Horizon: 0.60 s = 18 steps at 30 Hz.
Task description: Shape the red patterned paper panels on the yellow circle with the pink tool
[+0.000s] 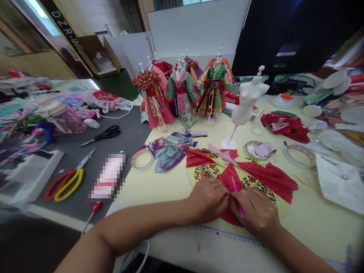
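Both my hands rest on a fan-shaped paper skirt (pixel 264 178) of red pleats and yellow floral panels, lying flat on the pale yellow table (pixel 159 185). My left hand (pixel 209 199) is closed, pinching a red pleat at the skirt's near edge. My right hand (pixel 256 212) is closed round a thin pink stick (pixel 238 199) and also presses on the red paper. The fingertips of both hands meet over the same fold. A bare white mannequin stand (pixel 247 102) rises just behind the skirt.
Three dressed paper dolls (pixel 182 93) stand at the back. Tape rolls (pixel 141 158), a purple paper garment (pixel 170 149), red paper scraps (pixel 287 127), black scissors (pixel 104 134) and yellow-red scissors (pixel 66 182) lie around. A ruler (pixel 224 235) lies along the near edge.
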### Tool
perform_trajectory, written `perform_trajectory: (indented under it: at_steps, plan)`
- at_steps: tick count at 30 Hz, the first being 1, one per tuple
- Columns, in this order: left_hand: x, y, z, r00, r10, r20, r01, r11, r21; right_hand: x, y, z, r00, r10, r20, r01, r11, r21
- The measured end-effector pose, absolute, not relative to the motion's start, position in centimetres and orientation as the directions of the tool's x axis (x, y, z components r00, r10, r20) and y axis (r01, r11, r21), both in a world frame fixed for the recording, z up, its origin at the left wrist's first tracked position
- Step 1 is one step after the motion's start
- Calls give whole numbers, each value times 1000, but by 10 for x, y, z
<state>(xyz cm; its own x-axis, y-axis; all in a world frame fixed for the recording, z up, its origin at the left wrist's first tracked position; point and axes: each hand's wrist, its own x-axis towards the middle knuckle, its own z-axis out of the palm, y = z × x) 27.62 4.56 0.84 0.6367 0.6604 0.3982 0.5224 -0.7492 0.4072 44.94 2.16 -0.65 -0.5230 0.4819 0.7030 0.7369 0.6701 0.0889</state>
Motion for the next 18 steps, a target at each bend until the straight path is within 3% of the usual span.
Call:
perform_trajectory:
  at_steps: [10,13,15,16,18]
  plan:
    - [274,44,12,708,553,439,457,-833,312,451,22,-1,-504,482,717,749,658,84]
    - [274,36,13,779,465,422,366,-882,297,462,29,0,-449,503,739,806,584,92]
    - [275,33,16,775,465,429,299,-866,400,469,33,2,-372,513,774,848,526,59]
    - [276,33,17,730,534,427,287,-806,518,472,34,4,-356,514,780,837,546,23]
    - [277,36,21,569,757,322,245,-530,812,472,34,6,-293,557,777,794,595,-127]
